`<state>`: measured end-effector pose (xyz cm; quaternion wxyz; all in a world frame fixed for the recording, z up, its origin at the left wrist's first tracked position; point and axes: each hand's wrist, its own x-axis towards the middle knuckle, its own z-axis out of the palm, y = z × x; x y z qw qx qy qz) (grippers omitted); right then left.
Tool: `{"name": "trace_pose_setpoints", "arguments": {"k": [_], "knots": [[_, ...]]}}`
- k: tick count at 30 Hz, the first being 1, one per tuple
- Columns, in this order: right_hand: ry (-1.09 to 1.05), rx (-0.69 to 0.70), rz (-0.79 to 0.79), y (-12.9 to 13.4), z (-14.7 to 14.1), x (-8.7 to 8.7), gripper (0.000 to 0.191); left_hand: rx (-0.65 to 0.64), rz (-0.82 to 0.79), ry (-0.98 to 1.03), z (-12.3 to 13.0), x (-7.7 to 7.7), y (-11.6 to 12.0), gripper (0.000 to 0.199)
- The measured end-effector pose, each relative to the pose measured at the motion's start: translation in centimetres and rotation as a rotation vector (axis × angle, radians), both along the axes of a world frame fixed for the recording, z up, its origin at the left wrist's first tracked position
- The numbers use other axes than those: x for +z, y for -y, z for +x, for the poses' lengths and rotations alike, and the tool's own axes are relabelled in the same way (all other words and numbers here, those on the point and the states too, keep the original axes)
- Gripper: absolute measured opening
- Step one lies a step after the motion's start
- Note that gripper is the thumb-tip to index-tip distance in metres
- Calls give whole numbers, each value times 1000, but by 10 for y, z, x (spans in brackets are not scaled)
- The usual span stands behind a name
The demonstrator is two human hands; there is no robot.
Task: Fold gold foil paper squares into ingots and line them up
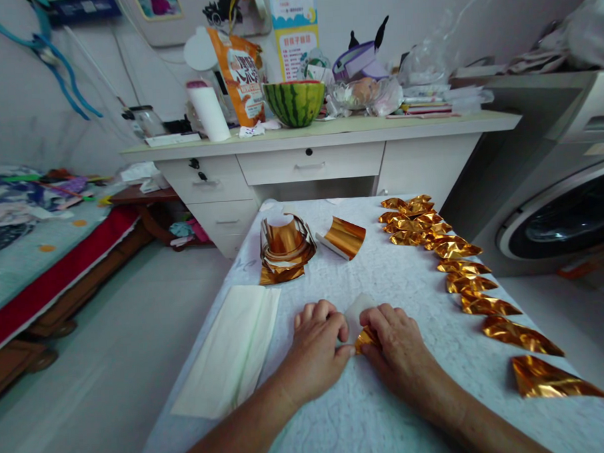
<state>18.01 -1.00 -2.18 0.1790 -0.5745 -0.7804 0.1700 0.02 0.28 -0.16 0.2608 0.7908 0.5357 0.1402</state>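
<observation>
Over the middle of the cloth-covered table, my left hand (315,351) is closed, its thumb and curled forefinger at the left edge of a small sheet of gold foil paper (365,339). My right hand (401,349) has its fingers bent over the same sheet and grips its right side. Gold shows between the hands, and the sheet's pale back (358,309) sticks up behind them. Down the right side runs a row of twisted gold foil cones (517,335); the nearest one (551,377) lies by the right edge.
Behind my hands are a ring-shaped stack of gold foil sheets (284,244) and a loose curled sheet (346,236). Folded cream paper (232,350) lies at left. A desk (308,143) bearing a cut watermelon (295,104) stands behind, a washing machine (554,169) at right.
</observation>
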Motion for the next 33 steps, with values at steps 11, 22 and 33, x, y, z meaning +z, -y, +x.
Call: {"name": "trace_pose_setpoints", "arguments": {"k": [11, 22, 33], "knots": [[46, 79, -5, -4, 9, -12, 64, -5, -3, 9, -1, 0, -1, 12], [-29, 105, 42, -3, 15, -16, 76, -19, 38, 40, -3, -6, -3, 14], [-346, -103, 28, -25, 38, 8, 20, -16, 54, 60, -4, -6, -3, 16]]}}
